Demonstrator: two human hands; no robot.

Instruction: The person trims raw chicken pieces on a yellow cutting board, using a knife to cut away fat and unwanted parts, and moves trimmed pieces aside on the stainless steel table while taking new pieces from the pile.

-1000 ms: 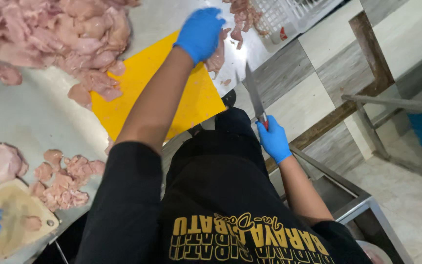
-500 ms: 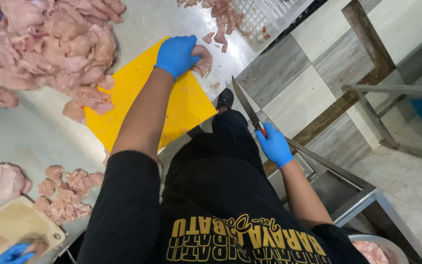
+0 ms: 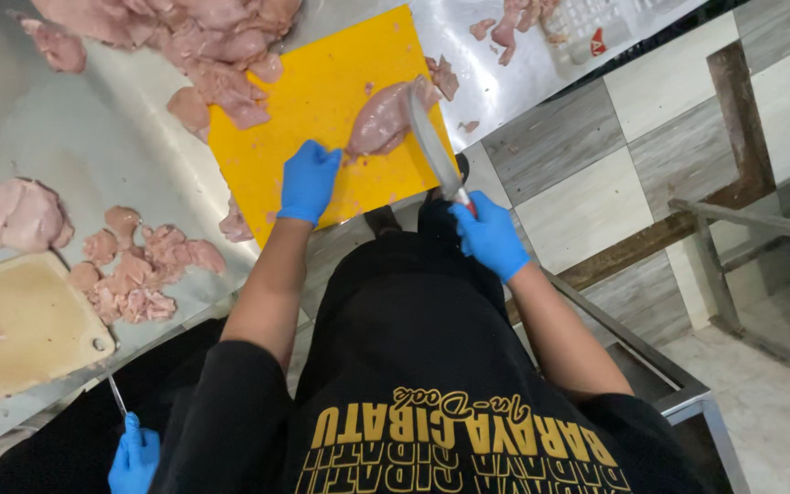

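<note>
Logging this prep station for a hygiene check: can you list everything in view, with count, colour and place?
Yellow board: one, yellow, table centre.
Fillet: one, pink, on yellow board.
Knife: one, steel blade, tip over fillet.
Meat heap: one, pink, top left.
Cut pieces: one pile, pink, beside pale board.
Pale board: one, cream, left edge.
Table: one, steel.
Co-worker's hand: one, blue glove, bottom left.
Left hand: blue glove, on yellow board.
Right hand: blue glove, grip on knife.
</note>
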